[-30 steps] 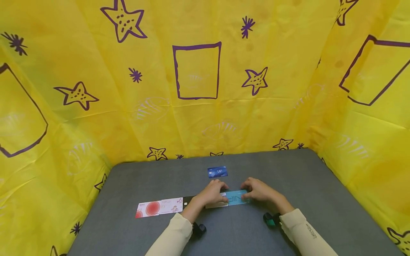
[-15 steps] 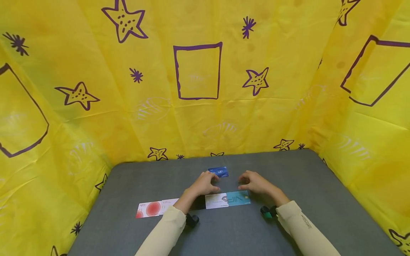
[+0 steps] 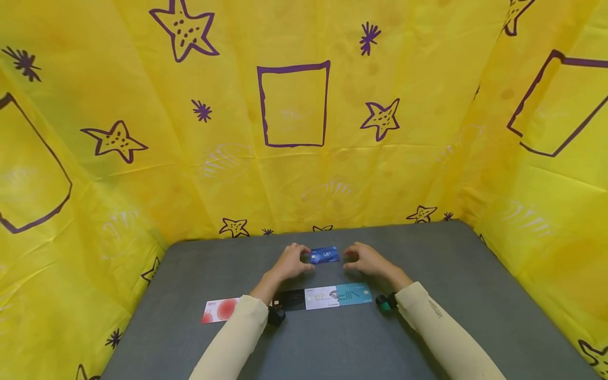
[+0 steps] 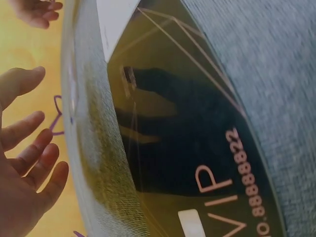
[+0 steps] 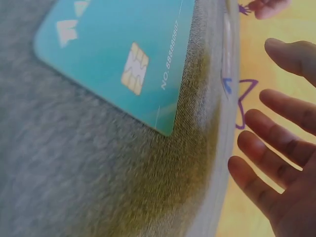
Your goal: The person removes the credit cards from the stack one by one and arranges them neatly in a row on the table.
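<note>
A blue VIP card (image 3: 324, 255) lies flat on the grey table, between my two hands. My left hand (image 3: 290, 262) is at its left end, thumb and fingers parted; whether they touch the card I cannot tell. Just off the right end, my right hand (image 3: 369, 259) holds nothing, its fingers loosely bent. Nearer me lies a row of cards: a white one with red circles (image 3: 219, 310), a black VIP card (image 4: 197, 123), a white card (image 3: 321, 297) and a teal card (image 5: 123, 54). My left forearm hides part of that row.
The grey tabletop (image 3: 332, 348) runs back to a yellow curtain (image 3: 294, 184) with purple drawings, which also closes off both sides. Dark wrist cameras sit on both wrists, the right one (image 3: 385, 302) close to the teal card.
Both hands have left the card row and moved away from me to either side of the blue card. The black, white and teal cards are now uncovered; the blue card has stayed put.
</note>
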`<state>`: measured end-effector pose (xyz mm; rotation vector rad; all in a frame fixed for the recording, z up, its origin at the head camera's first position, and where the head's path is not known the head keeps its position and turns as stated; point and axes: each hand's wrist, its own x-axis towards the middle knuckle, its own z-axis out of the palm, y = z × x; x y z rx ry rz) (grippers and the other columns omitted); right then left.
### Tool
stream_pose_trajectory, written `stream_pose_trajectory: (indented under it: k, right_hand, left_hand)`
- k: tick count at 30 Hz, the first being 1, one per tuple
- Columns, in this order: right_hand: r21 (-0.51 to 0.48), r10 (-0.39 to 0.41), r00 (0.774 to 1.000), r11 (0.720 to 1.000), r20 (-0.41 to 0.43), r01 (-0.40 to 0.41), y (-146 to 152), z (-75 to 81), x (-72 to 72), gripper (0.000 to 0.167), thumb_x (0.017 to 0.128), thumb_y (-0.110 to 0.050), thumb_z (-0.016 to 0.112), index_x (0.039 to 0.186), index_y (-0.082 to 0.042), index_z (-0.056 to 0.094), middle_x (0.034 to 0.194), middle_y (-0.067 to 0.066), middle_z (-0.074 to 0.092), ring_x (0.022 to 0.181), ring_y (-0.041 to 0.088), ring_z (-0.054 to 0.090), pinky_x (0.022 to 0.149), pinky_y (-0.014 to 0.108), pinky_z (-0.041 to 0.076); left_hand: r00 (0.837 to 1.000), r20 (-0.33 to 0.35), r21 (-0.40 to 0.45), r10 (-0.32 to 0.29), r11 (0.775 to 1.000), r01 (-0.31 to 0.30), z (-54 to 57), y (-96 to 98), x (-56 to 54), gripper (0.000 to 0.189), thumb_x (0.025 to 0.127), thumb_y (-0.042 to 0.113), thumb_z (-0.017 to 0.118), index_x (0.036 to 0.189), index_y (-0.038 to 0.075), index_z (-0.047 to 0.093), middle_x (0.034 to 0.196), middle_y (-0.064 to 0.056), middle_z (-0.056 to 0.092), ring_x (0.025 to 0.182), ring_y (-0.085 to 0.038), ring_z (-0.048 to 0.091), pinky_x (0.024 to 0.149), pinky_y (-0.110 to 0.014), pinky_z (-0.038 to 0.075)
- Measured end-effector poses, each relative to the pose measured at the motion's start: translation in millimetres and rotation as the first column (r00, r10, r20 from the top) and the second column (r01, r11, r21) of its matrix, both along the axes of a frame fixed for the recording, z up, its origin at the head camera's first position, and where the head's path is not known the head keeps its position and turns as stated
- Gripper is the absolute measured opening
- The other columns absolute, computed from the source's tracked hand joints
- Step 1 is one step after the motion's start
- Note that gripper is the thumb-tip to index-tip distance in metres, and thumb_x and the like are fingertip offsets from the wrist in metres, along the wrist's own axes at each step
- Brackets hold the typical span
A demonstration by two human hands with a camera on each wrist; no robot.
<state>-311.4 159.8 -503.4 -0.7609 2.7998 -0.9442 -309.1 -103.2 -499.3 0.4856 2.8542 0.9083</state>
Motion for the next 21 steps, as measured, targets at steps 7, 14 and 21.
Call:
stream_pose_trajectory:
  k: [7, 14, 21]
  right_hand:
    - [0.006, -0.013, 1.000, 1.000, 0.019, 0.013, -9.6, -0.8, -9.9, 0.038, 0.083, -0.021, 0.077, 0.114, 0.000, 0.067, 0.102, 0.009, 0.062, 0.096, 0.025, 0.061, 0.090, 0.046, 0.050]
    - [0.039, -0.060, 0.998, 0.997, -0.009, 0.060, -16.6, -6.4, -22.5, 0.040, 0.080, -0.023, 0.079, 0.111, -0.001, 0.068, 0.103, 0.011, 0.062, 0.095, 0.024, 0.058, 0.093, 0.046, 0.047]
    - [0.114, -0.059, 0.997, 0.991, -0.056, 0.065, -25.8, -12.7, -33.6, 0.044, 0.078, -0.027, 0.081, 0.111, -0.001, 0.069, 0.105, 0.012, 0.063, 0.094, 0.023, 0.057, 0.092, 0.043, 0.048]
  left_hand:
    - [1.000, 0.012, 0.031, 0.016, 0.999, -0.016, -5.7, -3.5, -9.8, 0.052, 0.080, 0.027, 0.079, 0.122, 0.002, 0.063, 0.118, -0.017, 0.056, 0.109, -0.029, 0.049, 0.099, -0.046, 0.042]
    - [0.998, 0.028, 0.038, 0.047, 0.998, -0.048, -10.3, -3.0, -19.3, 0.053, 0.080, 0.027, 0.079, 0.124, 0.003, 0.061, 0.122, -0.017, 0.055, 0.113, -0.031, 0.049, 0.103, -0.047, 0.041]
    - [0.999, 0.028, 0.011, 0.042, 0.999, -0.043, -13.0, 2.5, -21.9, 0.055, 0.079, 0.027, 0.080, 0.125, 0.002, 0.062, 0.122, -0.018, 0.057, 0.111, -0.030, 0.049, 0.100, -0.046, 0.042]
